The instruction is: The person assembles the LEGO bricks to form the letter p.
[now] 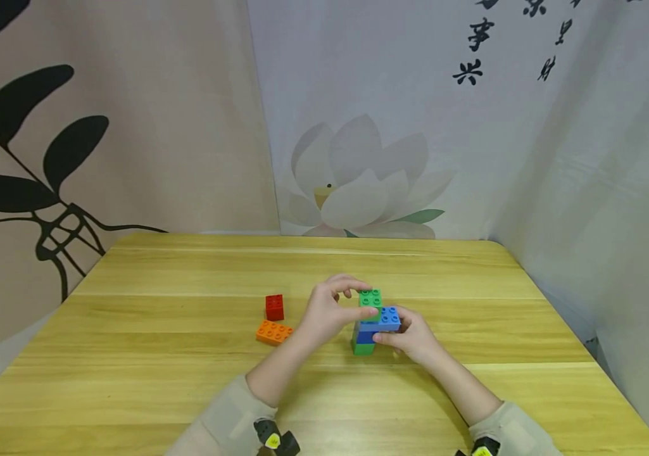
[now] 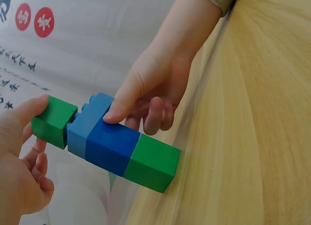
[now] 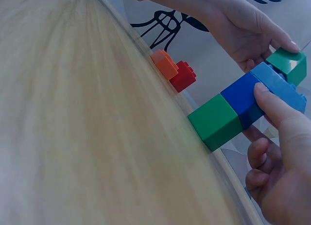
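A stack of toy building bricks stands upright on the table: a green brick (image 2: 153, 162) at the bottom, a dark blue brick (image 2: 112, 140) above it, then a longer light blue brick (image 1: 390, 315) that juts out to the right. My left hand (image 1: 328, 310) pinches a small green brick (image 2: 54, 119) between thumb and fingers, at the left end of the light blue brick's studs. In the left wrist view a narrow gap shows between the two. My right hand (image 1: 415, 337) grips the stack at the blue bricks, thumb on the near side, its fingers partly hidden behind.
Left of the stack, a red brick (image 1: 274, 307) and an orange brick (image 1: 273, 332) lie on the wooden table (image 1: 187, 380), the orange one close to my left forearm. Printed curtains (image 1: 370, 95) hang behind the table's far edge.
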Tool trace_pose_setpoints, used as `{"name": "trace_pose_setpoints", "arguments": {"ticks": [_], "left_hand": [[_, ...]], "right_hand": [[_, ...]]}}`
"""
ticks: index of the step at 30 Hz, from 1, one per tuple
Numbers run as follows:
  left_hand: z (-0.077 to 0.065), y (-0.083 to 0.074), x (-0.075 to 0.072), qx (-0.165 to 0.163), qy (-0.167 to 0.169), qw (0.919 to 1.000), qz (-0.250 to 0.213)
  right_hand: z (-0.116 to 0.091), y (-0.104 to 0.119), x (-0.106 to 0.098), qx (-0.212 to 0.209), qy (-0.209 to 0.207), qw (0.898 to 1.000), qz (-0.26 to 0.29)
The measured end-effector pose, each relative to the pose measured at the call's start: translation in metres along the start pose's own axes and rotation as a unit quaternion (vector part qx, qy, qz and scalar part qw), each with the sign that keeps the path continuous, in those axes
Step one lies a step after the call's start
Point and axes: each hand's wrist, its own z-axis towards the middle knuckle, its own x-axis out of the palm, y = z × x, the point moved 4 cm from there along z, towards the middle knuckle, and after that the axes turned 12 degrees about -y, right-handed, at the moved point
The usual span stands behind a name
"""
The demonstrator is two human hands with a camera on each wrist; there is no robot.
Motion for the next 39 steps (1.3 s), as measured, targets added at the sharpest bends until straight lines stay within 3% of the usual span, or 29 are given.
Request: {"name": "trace_pose_setpoints", "arguments": {"ticks": [10, 18, 24, 33, 39], "left_hand": [[-0.002, 0.001, 0.002, -0.003, -0.009, 0.9999, -0.007], [-0.004, -0.004, 0.002, 0.043, -0.011, 0.999, 0.007], [-0.005, -0.004, 0.003, 0.059, -0.011, 0.9982, 0.008], [-0.006, -0.013, 0.003, 0.115, 0.0, 0.9907, 0.072], [-0.005, -0.014, 0.002, 0.121, 0.014, 0.9881, 0.094]], "right_hand": [[0.0, 0.001, 0.001, 0.0, 0.002, 1.0, 0.007], [0.0, 0.0, 0.001, 0.006, -0.002, 1.0, 0.004], [-0.001, 0.0, 0.0, 0.007, -0.001, 1.0, 0.01], [0.0, 0.001, 0.0, -0.001, 0.003, 1.0, 0.007], [0.0, 0.001, -0.001, 0.005, 0.0, 1.0, 0.003]]}}
